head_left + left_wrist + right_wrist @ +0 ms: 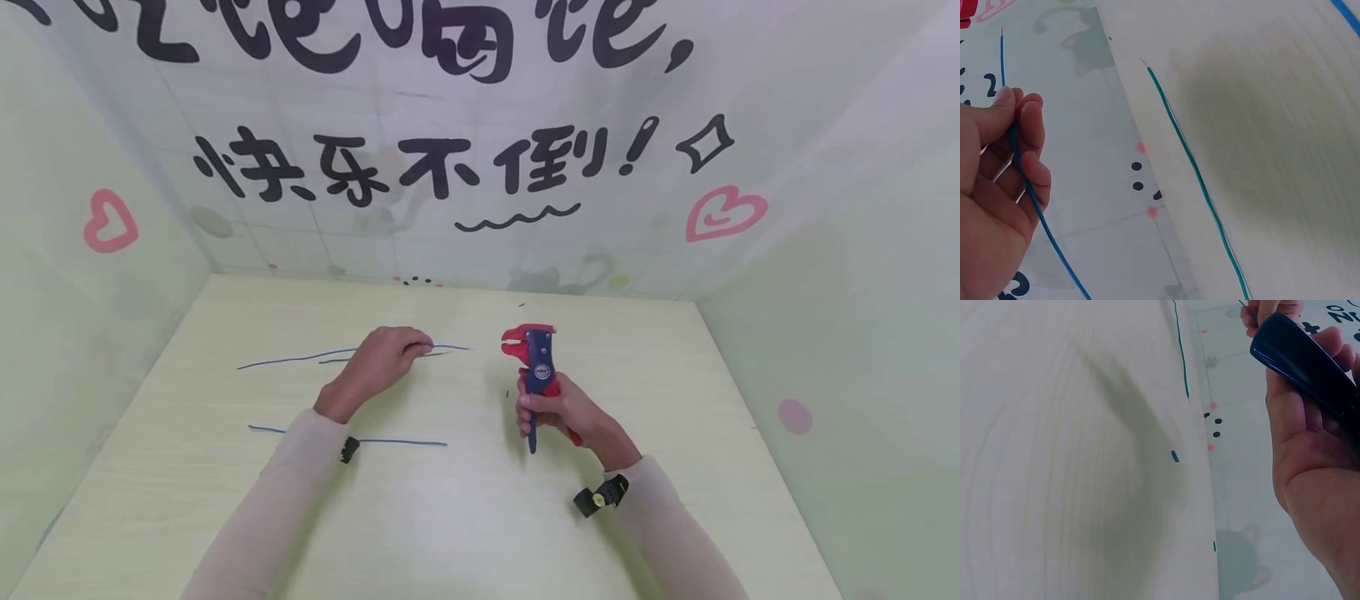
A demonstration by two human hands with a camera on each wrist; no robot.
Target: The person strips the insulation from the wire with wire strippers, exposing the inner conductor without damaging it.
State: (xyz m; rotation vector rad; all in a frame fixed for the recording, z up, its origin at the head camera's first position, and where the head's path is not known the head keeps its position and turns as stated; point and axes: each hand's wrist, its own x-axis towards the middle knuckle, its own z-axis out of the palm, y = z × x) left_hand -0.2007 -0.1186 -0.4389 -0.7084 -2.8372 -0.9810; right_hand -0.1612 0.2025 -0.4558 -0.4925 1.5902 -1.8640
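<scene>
My left hand (375,367) pinches a blue wire (1051,237) between thumb and fingers, near one end. Bare strands stick out at the wire's tip (1002,32), past the fingers. In my right hand (573,410) is a wire stripper (540,354) with a dark blue body and red parts, held upright by its handles. Its red jaws point left toward the wire end, with a small gap between them and no wire inside. Below the left hand lies a green wire (1194,164), its near tip bare of insulation.
Another blue wire (405,442) lies nearer the front of the pale table (420,533), partly behind the left sleeve. A short blue scrap (1175,456) and a green scrap (1214,546) lie on the tabletop. Printed walls (862,333) enclose the back and sides.
</scene>
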